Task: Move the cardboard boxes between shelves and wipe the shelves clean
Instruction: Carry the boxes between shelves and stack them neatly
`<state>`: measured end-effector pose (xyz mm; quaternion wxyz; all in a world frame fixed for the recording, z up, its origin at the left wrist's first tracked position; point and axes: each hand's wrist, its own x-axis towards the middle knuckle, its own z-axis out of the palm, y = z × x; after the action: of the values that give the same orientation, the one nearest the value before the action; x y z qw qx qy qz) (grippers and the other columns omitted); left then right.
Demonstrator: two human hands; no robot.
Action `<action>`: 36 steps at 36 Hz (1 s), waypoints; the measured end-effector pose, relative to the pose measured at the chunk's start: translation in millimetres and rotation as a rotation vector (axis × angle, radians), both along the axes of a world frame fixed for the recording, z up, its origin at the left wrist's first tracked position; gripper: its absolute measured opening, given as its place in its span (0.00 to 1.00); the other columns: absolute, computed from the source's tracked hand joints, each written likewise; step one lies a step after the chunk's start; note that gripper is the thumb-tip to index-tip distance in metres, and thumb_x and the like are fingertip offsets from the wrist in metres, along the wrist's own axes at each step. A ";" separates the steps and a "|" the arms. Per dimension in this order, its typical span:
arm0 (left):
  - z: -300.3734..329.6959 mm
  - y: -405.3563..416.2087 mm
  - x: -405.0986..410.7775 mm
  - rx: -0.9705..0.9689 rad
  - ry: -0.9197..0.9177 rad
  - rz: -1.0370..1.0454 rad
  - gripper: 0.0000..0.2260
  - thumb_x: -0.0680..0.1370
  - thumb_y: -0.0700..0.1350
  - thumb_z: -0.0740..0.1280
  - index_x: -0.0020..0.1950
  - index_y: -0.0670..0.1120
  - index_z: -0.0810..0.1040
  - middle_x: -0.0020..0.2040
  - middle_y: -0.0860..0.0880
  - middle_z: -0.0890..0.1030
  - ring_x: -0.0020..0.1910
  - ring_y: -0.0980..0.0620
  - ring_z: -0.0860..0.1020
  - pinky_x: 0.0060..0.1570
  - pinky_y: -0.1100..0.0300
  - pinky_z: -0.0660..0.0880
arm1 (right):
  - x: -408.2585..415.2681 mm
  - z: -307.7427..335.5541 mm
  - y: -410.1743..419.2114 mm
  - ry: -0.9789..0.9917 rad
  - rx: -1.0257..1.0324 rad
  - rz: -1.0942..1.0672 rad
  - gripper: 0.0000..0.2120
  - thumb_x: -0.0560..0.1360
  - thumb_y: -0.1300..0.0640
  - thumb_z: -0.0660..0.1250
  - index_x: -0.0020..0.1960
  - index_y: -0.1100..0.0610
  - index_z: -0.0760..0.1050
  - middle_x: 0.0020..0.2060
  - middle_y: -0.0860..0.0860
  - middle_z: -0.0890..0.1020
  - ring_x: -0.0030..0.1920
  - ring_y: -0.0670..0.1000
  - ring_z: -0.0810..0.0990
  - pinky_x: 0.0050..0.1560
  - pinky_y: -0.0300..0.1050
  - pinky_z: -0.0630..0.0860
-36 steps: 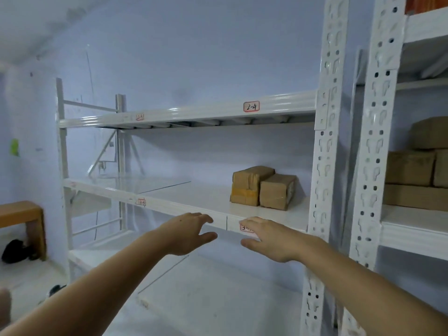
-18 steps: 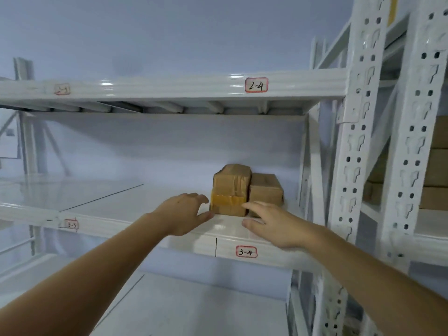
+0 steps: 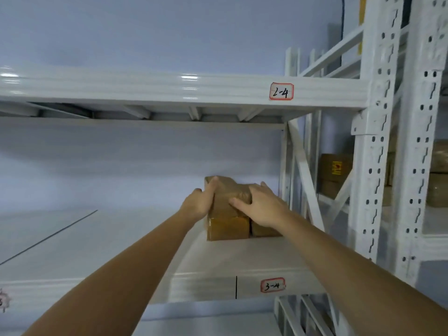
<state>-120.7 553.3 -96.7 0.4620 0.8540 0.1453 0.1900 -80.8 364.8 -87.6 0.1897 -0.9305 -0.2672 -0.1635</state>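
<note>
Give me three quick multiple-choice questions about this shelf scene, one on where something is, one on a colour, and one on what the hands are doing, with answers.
1. Which label marks the shelf bearing the boxes?
A. 2-4
B. 3-4
C. 1-1

2. What colour is the racking?
A. white
B. black
C. green

3. What are the hands doing?
A. hanging idle
B. wiping the shelf
C. gripping the top box

Answers: B, the 3-4 label sits on the beam below the boxes; A, the upright is white; C, the left hand and right hand clasp the top box from both sides.
</note>
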 end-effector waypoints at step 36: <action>-4.5 -3.6 -104.1 -0.486 -0.525 0.016 0.27 0.77 0.60 0.58 0.77 0.59 0.63 0.59 0.55 0.76 0.58 0.49 0.77 0.62 0.42 0.76 | -74.5 -10.3 77.9 0.676 1.045 0.440 0.22 0.69 0.32 0.72 0.60 0.40 0.79 0.56 0.47 0.85 0.57 0.51 0.85 0.60 0.58 0.81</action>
<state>-224.8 549.7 -101.2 0.6716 0.6401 0.0693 0.3666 -155.3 442.7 -97.9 0.7187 -0.6399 -0.2623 0.0720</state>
